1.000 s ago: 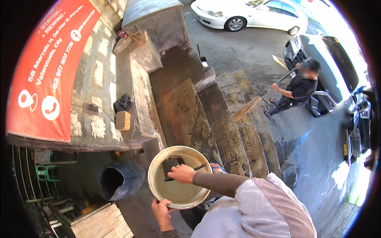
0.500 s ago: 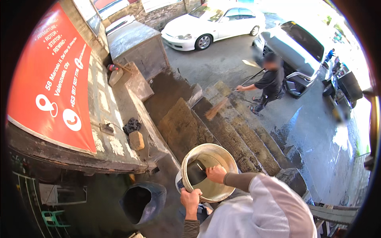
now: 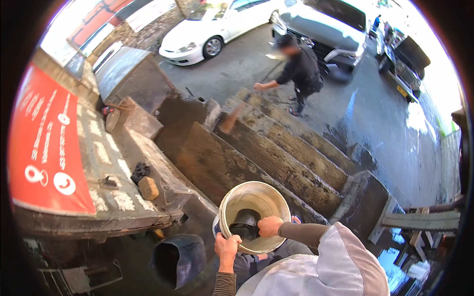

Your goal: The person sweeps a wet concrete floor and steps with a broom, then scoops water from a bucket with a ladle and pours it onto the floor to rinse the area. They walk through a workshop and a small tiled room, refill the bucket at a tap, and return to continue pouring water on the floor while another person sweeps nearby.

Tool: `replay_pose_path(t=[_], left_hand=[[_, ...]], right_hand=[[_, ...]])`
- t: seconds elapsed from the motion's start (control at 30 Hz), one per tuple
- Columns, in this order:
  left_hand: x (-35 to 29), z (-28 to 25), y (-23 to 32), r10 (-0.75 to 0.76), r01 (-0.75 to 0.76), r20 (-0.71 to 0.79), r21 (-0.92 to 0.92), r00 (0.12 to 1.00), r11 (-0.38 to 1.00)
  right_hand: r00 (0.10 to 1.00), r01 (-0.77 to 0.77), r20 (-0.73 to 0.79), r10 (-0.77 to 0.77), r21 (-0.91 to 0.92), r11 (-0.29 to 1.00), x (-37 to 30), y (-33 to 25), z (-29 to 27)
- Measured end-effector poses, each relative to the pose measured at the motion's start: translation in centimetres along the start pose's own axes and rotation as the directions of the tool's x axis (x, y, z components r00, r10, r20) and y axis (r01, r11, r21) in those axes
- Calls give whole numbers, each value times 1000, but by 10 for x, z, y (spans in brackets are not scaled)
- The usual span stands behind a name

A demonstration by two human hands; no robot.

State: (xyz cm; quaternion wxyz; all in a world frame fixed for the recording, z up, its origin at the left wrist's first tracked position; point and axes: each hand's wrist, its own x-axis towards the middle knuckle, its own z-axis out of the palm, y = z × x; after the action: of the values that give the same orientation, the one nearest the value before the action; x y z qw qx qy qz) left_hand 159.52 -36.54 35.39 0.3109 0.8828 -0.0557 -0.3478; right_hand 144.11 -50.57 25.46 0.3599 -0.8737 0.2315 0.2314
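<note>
Scoop [image 3: 247, 216] in bucket [image 3: 270, 203], L of R hand [image 3: 269, 226]

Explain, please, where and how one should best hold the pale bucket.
I would grip the pale bucket's rim from the left, as the left hand does: the round edge is exposed there, mouth open upward, while the right hand is inside at the dark scoop.

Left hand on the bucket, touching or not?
Touching. The head view shows the left hand pressed against the lower-left rim of the bucket, with no gap between them.
</note>
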Motion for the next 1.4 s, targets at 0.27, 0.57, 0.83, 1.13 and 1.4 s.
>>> replay_pose_path(t=[0.27,0.57,0.83,1.13,1.4], left_hand=[[-58,73,40,129,-143,92,173,987,974],[-97,145,79,67,-114,243,185,968,976],[-44,219,-3,65,-27,362,-110,930,994],[33,258,-65,-105,106,389,18,915,994],[70,247,-99,-160,115,211,211,964,971]], right_hand=[[862,-143,-503,-62,-358,923,2,89,102],[935,18,-339,105,342,940,-89,173,98],[910,-174,-90,404,802,572,-155,222,116],[729,-171,-67,682,946,276,-232,286,141],[295,-470,138,946,883,18,-224,401,239]])
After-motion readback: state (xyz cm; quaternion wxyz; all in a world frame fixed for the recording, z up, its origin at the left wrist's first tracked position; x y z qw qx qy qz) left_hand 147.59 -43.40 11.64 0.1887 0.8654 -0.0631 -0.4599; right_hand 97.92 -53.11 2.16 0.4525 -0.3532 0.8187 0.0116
